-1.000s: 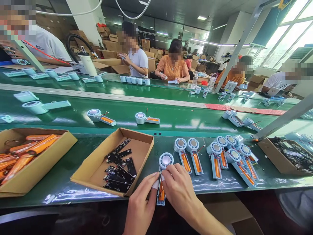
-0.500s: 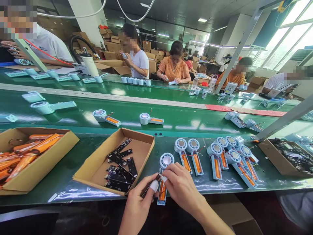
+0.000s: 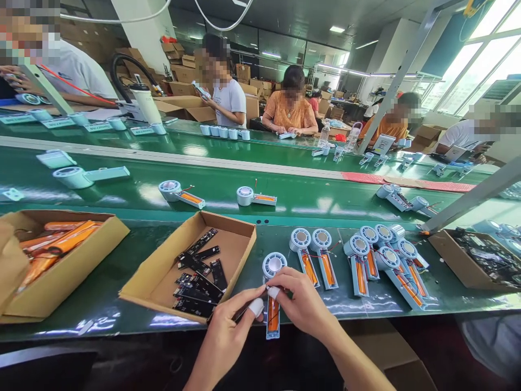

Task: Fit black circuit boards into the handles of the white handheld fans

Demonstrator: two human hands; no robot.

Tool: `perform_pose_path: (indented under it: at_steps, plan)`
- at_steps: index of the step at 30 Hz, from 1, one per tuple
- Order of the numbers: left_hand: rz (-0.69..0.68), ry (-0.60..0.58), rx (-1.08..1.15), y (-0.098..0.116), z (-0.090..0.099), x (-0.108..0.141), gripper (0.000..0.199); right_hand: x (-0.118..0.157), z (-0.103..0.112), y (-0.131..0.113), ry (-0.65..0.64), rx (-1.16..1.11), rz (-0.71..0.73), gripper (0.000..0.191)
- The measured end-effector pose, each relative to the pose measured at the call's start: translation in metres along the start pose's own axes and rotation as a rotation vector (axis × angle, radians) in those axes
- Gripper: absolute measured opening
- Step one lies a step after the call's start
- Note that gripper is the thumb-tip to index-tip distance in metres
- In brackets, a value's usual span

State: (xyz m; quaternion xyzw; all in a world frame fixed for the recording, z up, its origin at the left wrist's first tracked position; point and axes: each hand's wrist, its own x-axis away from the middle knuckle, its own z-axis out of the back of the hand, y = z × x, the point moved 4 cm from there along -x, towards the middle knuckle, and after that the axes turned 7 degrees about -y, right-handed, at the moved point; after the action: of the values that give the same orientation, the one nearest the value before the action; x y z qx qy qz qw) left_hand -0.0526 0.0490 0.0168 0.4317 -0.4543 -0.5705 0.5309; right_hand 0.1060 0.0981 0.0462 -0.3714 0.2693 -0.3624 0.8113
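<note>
My left hand [image 3: 228,328] is closed around a narrow black circuit board [image 3: 241,314], with white tape on the thumb. My right hand [image 3: 303,304] pinches a tiny pale wire plug [image 3: 267,288] at the board's upper end; the fingers largely cover it. One right fingertip is also wrapped in white. Just under both hands lies a light-blue handheld fan [image 3: 274,265], round head away from me. Its open handle shows an orange battery [image 3: 273,317], partly hidden by my fingers.
A carton [image 3: 142,271] of black boards stands left; beyond it is a box [image 3: 93,260] of orange batteries. Several open fans [image 3: 321,239] lie to the right, before another carton [image 3: 459,266]. Fan parts sit on the green conveyor [image 3: 203,168]. Co-workers sit across it; a metal post [image 3: 472,195] slants at right.
Both hands stay together at the board, with only slight finger shifts. Fans on the conveyor have moved a little right. A blurred tan shape has entered over the battery box at the left edge.
</note>
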Motion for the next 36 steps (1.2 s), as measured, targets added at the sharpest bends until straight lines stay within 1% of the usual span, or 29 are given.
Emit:
perform_pose_path:
  at_steps: [2, 4, 7, 9, 11, 13, 14, 16, 18, 19, 21, 23, 25, 27, 28, 30, 32, 34, 36]
  plan:
    - [0.018, 0.024, -0.025, -0.002, -0.001, 0.0, 0.03, 0.004, 0.005, -0.002, 0.017, 0.021, 0.002, 0.024]
    - [0.023, 0.057, -0.088, -0.003, 0.0, 0.001, 0.033, 0.012, 0.01, -0.004, 0.019, 0.065, 0.016, 0.031]
    - [-0.014, 0.09, -0.245, -0.003, 0.001, 0.004, 0.037, 0.027, 0.012, -0.008, -0.065, 0.193, 0.014, 0.038]
    - [-0.048, 0.082, -0.334, -0.001, 0.002, 0.006, 0.038, 0.032, 0.009, -0.007, -0.14, 0.287, 0.008, 0.037]
    - [-0.08, 0.053, -0.381, 0.0, 0.0, 0.007, 0.038, 0.032, 0.004, -0.006, -0.158, 0.3, 0.019, 0.032]
    - [-0.12, 0.029, -0.424, 0.001, -0.003, 0.006, 0.039, 0.028, 0.0, -0.002, -0.105, 0.156, 0.021, 0.024]
    - [-0.15, 0.027, -0.459, 0.002, -0.005, 0.006, 0.04, 0.025, -0.002, 0.002, -0.06, 0.025, -0.006, 0.02]
    - [-0.221, 0.051, -0.575, 0.004, -0.009, 0.007, 0.043, 0.019, -0.005, 0.014, 0.039, -0.294, -0.117, 0.013]
    - [-0.285, 0.091, -0.757, 0.006, -0.013, 0.009, 0.048, 0.015, -0.009, 0.025, 0.13, -0.568, -0.238, 0.018]
    - [-0.31, 0.104, -0.859, 0.007, -0.015, 0.011, 0.052, 0.013, -0.01, 0.028, 0.169, -0.658, -0.276, 0.022]
    - [-0.346, 0.109, -1.034, 0.008, -0.018, 0.015, 0.06, 0.011, -0.01, 0.03, 0.217, -0.738, -0.298, 0.026]
    - [-0.378, 0.106, -1.117, 0.01, -0.019, 0.019, 0.065, 0.01, -0.008, 0.028, 0.209, -0.724, -0.271, 0.022]
    - [-0.393, 0.094, -1.082, 0.011, -0.018, 0.02, 0.063, 0.009, -0.006, 0.024, 0.173, -0.671, -0.209, 0.019]
    - [-0.383, 0.097, -0.952, 0.01, -0.016, 0.019, 0.055, 0.009, -0.004, 0.021, 0.164, -0.644, -0.176, 0.021]
    - [-0.357, 0.11, -0.867, 0.009, -0.015, 0.018, 0.05, 0.009, -0.004, 0.022, 0.171, -0.653, -0.188, 0.022]
    - [-0.257, 0.16, -0.699, 0.004, -0.011, 0.015, 0.042, 0.009, -0.005, 0.024, 0.177, -0.691, -0.25, 0.025]
    - [-0.137, 0.202, -0.558, -0.002, -0.008, 0.012, 0.036, 0.008, -0.008, 0.025, 0.156, -0.695, -0.297, 0.023]
    - [-0.056, 0.201, -0.439, -0.004, -0.007, 0.01, 0.032, 0.007, -0.008, 0.021, 0.137, -0.627, -0.281, 0.017]
    - [-0.027, 0.187, -0.341, -0.003, -0.007, 0.009, 0.029, 0.006, -0.005, 0.013, 0.153, -0.462, -0.204, 0.013]
